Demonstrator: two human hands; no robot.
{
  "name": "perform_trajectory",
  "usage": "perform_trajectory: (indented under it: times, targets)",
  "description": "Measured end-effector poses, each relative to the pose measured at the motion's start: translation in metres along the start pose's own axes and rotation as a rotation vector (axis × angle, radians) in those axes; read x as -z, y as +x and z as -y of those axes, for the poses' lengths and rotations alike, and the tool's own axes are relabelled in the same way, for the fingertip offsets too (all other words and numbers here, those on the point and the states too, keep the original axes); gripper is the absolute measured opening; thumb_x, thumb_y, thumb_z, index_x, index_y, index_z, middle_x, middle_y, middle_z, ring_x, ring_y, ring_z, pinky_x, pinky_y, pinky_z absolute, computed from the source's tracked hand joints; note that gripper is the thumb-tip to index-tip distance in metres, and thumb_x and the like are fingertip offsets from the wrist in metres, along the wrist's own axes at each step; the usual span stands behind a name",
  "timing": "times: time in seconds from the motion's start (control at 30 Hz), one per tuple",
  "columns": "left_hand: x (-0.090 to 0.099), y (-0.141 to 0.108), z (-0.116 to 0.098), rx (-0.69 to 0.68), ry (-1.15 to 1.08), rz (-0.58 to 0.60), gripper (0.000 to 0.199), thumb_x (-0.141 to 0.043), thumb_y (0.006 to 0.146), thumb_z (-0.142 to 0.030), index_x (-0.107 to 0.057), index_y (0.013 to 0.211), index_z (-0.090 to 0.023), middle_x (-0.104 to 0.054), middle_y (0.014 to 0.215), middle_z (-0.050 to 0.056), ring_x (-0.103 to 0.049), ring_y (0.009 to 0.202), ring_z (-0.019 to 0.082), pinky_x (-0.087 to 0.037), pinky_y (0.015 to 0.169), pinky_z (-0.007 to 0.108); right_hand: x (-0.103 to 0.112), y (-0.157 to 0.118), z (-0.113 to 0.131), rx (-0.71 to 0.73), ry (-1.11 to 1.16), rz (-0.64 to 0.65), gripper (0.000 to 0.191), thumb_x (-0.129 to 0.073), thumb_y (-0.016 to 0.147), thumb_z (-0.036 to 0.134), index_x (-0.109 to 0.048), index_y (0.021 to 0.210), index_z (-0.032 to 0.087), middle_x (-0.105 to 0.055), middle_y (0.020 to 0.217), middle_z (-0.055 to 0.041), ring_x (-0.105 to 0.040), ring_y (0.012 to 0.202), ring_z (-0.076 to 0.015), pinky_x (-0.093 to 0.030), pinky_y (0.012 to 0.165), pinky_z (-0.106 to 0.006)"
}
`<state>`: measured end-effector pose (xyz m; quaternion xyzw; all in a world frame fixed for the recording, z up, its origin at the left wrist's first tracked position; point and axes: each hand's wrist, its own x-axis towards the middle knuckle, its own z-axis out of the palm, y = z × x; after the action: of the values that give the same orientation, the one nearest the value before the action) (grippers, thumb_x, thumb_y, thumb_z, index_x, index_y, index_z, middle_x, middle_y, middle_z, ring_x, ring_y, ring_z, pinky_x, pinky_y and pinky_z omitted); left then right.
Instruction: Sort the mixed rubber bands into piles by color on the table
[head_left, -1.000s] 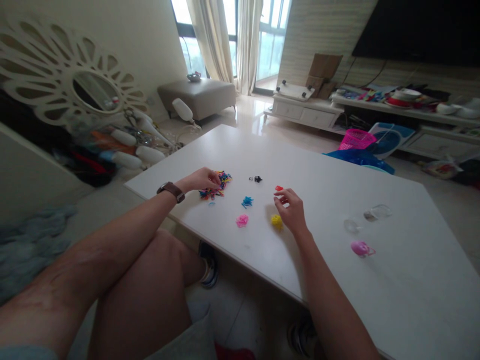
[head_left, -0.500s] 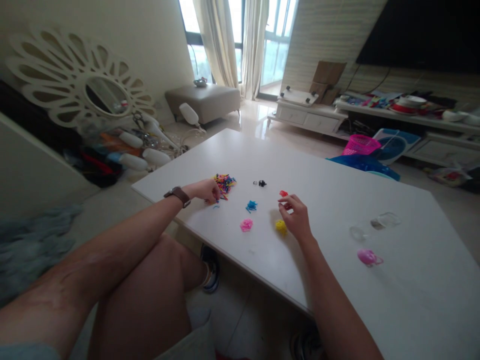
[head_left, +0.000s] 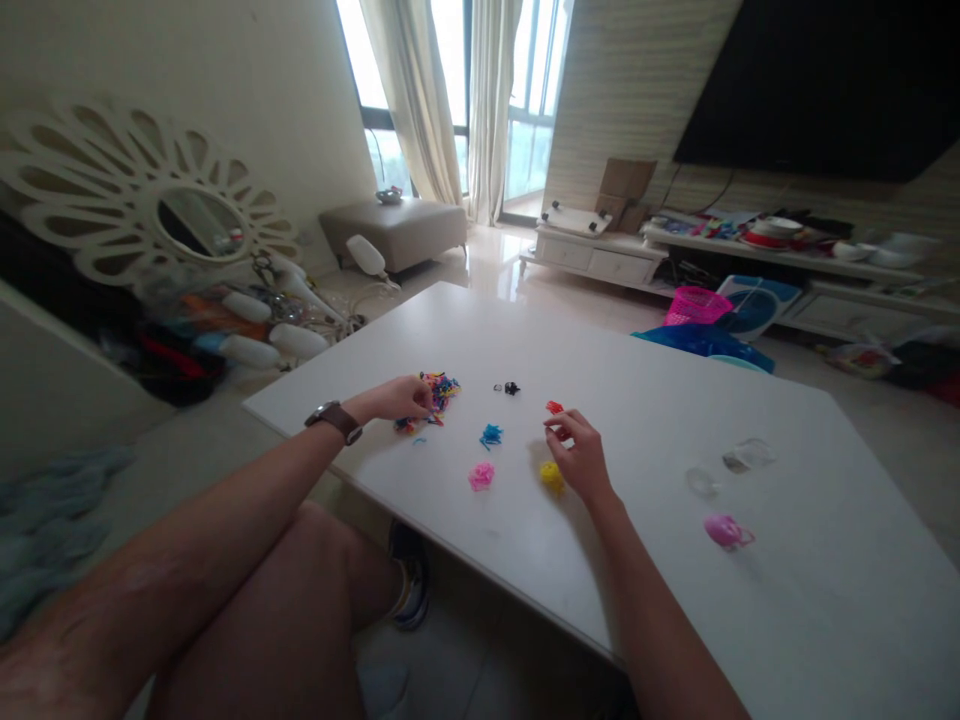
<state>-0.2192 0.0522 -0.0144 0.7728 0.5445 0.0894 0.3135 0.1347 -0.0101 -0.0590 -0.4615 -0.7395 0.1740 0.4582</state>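
1. Left of centre in the frame, see the left hand point(head_left: 409, 397) at the mixed pile point(head_left: 444, 392) of small coloured bits on the white table point(head_left: 465, 320), fingers bent and drawn together, partly covering the pile. Cannot tell of any bit pinched there; too small and blurred.
2. Just right of centre, see the right hand point(head_left: 576, 450), well apart from the left, curled near the red heap point(head_left: 554, 407) and the yellow heap point(head_left: 551, 477). Cannot tell of anything between thumb and fingers, nor of contact with the red heap.
3. To work the pile well, pinch with the fingertips only, one bit at a time, lifting straight up to avoid dragging tangled neighbours along.
4. Loosen the pile gently from its edge, without scattering bits toward the pale blue piece point(head_left: 419, 441) just below.
5. Around mid-frame, pass high over the blue heap point(head_left: 491, 435), pink heap point(head_left: 481, 477) and black heap point(head_left: 512, 388), leaving bare table between them.
6. Mind the right wrist near the yellow heap; likely easy to brush.
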Motion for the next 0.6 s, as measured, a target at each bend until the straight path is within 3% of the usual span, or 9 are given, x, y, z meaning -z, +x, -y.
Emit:
perform_trajectory:
  times: [0.2,0.4,0.6]
  targets:
    - [-0.0008,-0.0013,-0.0024,-0.037,-0.088,-0.003,0.023,-0.075,0.061,-0.033,-0.058,0.064,-0.018,-0.058,0.061,-0.002,-0.049,0.058,0.012,-0.036,0.053,0.022,0.0001,-0.0005,0.0002,-0.003,-0.014,0.002,0.01,-0.055,0.086,0.021,-0.065,0.086,0.021,-0.061,0.093,-0.0045,-0.06,0.066,-0.0142,-0.052,0.062,-0.028]
    - [-0.0011,-0.0043,-0.0046,-0.023,-0.168,0.005,0.031,-0.078,0.058,-0.031,-0.062,0.082,-0.019,-0.062,0.065,-0.003,-0.055,0.06,0.013,-0.039,0.052,0.02,0.0,-0.001,0.001,0.002,-0.013,0.004,0.009,-0.055,0.086,0.022,-0.064,0.085,0.021,-0.061,0.091,-0.0042,-0.061,0.067,-0.0144,-0.051,0.058,-0.027]
    - [-0.0026,-0.0023,-0.006,-0.043,-0.185,0.033,0.027,-0.078,0.058,-0.025,-0.067,0.081,-0.016,-0.065,0.068,-0.001,-0.056,0.061,0.012,-0.04,0.054,0.02,-0.0009,-0.0014,-0.0004,-0.005,-0.016,0.012,0.009,-0.055,0.085,0.021,-0.064,0.084,0.021,-0.061,0.091,-0.0041,-0.06,0.066,-0.0142,-0.049,0.055,-0.026]
